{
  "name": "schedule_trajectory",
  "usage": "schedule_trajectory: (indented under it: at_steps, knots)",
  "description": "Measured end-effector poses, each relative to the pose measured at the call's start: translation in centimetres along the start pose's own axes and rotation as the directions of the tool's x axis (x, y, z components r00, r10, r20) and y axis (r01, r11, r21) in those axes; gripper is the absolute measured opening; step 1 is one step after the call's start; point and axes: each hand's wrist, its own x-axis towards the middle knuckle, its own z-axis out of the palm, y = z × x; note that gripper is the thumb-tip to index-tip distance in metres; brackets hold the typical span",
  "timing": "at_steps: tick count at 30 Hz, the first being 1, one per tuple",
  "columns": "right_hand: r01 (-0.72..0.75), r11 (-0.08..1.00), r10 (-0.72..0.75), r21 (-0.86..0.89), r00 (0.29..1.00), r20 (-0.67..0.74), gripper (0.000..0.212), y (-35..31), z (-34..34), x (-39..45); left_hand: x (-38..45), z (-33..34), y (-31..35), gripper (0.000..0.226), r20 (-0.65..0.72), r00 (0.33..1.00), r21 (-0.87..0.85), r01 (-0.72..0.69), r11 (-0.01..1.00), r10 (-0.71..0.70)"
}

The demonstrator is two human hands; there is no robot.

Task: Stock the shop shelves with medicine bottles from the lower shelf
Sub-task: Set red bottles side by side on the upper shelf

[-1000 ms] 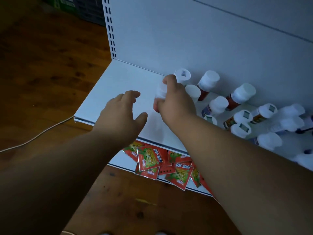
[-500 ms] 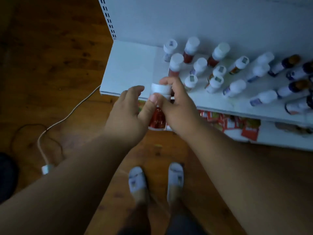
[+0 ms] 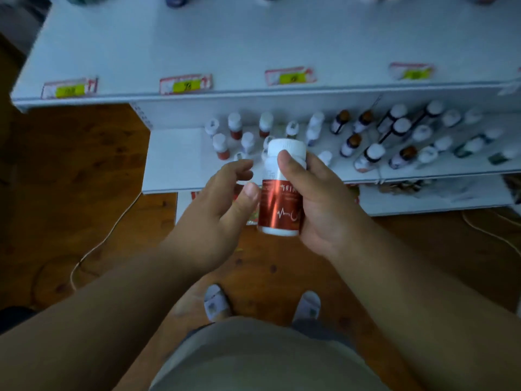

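My right hand (image 3: 318, 201) grips a medicine bottle (image 3: 279, 204) with a red foil label and a white cap, held upright at chest height in front of the shelves. My left hand (image 3: 220, 204) is beside it with fingers spread, the thumb tip touching the label's left edge. Below and behind, the lower shelf (image 3: 174, 162) carries several white-capped and brown-capped bottles (image 3: 366, 142). The upper shelf (image 3: 225, 46) is a white board with yellow price tags (image 3: 184, 84) along its front edge.
Red snack packets (image 3: 394, 186) lie on the bottom shelf under the bottles. A white cable (image 3: 104, 235) runs over the wooden floor at the left. My feet in white slippers (image 3: 215, 303) stand close to the shelf unit.
I have stood up and the view now takes in the upper shelf. The red-labelled bottle rose from the lower shelf's edge, held in my right hand; my left hand stays alongside it.
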Motion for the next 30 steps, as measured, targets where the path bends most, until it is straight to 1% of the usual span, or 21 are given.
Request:
schedule_trajectory:
  at_steps: [2,4,7,10,11,13,15,16,18,20,22,25,28,30]
  knots:
    - [0.016,0.997,-0.019,0.070,0.999,0.041,0.053,-3.1,-2.5,-1.5,0.9,2.3,3.3,0.076,-0.004,0.997,-0.012,-0.071,0.997,0.071]
    - [0.054,0.995,-0.058,0.086,0.997,0.043,0.052,-6.1,-5.1,-2.4,2.3,4.7,6.1,0.071,-0.013,0.990,-0.021,-0.138,0.990,0.138]
    - [0.125,0.992,-0.125,0.031,0.992,0.012,0.057,-10.3,-8.2,-3.1,4.5,7.7,9.7,0.070,-0.011,0.985,-0.025,-0.175,0.984,0.174]
    - [0.170,0.985,-0.170,-0.007,0.985,-0.011,0.054,-14.1,-9.5,-2.6,7.1,9.2,12.6,0.057,-0.012,0.978,-0.032,-0.209,0.977,0.209]
    - [0.185,0.983,-0.185,-0.014,0.982,-0.022,0.051,-15.2,-9.7,-2.2,8.1,9.4,13.2,0.060,-0.013,0.975,-0.031,-0.222,0.975,0.222]
    - [0.230,0.973,-0.232,-0.034,0.971,-0.052,0.046,-17.2,-10.1,-0.7,10.6,9.5,14.3,0.075,-0.007,0.973,0.000,-0.229,0.973,0.229]
    - [0.286,0.955,-0.291,-0.076,0.954,-0.074,0.041,-18.9,-10.6,1.0,13.5,9.6,15.1,0.077,0.020,0.967,0.020,-0.254,0.967,0.253]
    - [0.302,0.948,-0.311,-0.097,0.946,-0.096,0.036,-19.8,-10.9,2.0,15.1,9.6,15.5,0.076,0.041,0.962,0.026,-0.273,0.962,0.272]
    - [0.314,0.939,-0.335,-0.142,0.929,-0.160,0.025,-21.3,-11.6,3.8,18.2,9.7,16.3,0.076,0.083,0.953,0.058,-0.297,0.953,0.292]
    - [0.321,0.921,-0.366,-0.221,0.907,-0.210,0.022,-22.7,-12.4,5.6,21.0,9.9,17.2,0.081,0.108,0.946,0.109,-0.316,0.943,0.305]
    - [0.342,0.871,-0.436,-0.354,0.869,-0.234,0.024,-24.3,-13.5,7.7,23.9,10.1,18.1,0.087,0.121,0.938,0.152,-0.342,0.927,0.326]
    - [0.328,0.782,-0.506,-0.530,0.830,-0.234,0.035,-26.7,-14.9,11.1,28.1,10.7,18.2,0.087,0.133,0.935,0.304,-0.353,0.885,0.328]
    - [0.272,0.685,-0.511,-0.676,0.841,-0.179,0.053,-29.1,-16.2,14.9,32.5,11.2,17.7,0.097,0.109,0.950,0.453,-0.309,0.836,0.292]
    - [0.234,0.569,-0.520,-0.788,0.845,-0.125,0.062,-30.4,-16.9,17.8,35.0,11.6,17.3,0.098,0.073,0.963,0.547,-0.255,0.798,0.258]
